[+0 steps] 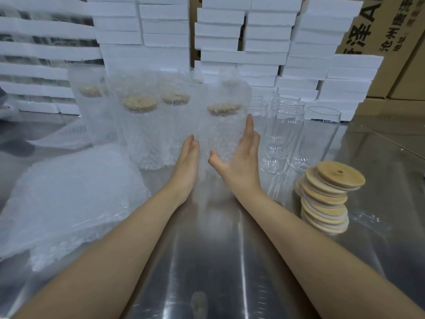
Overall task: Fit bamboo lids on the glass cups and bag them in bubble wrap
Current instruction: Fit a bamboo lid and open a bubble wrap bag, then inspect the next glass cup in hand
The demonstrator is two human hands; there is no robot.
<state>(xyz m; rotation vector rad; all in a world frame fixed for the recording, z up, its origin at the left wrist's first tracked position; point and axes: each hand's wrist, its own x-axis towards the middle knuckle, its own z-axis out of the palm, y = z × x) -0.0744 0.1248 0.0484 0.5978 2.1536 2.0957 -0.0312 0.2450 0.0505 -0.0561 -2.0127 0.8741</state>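
A lidded glass cup inside a bubble-wrap bag (224, 134) stands upright in the middle of the steel table. My left hand (187, 164) lies flat against its left side with straight fingers. My right hand (239, 162) is open along its right side, thumb spread toward the bag. Three more bagged cups with bamboo lids (140, 125) stand to the left and behind. Several bare glass cups (279, 139) stand to the right. A leaning stack of bamboo lids (326, 199) sits at the right.
A heap of empty bubble-wrap bags (69, 199) covers the left of the table (207, 261). White foam boxes (230, 42) are stacked along the back, with cardboard cartons (391, 31) at the far right.
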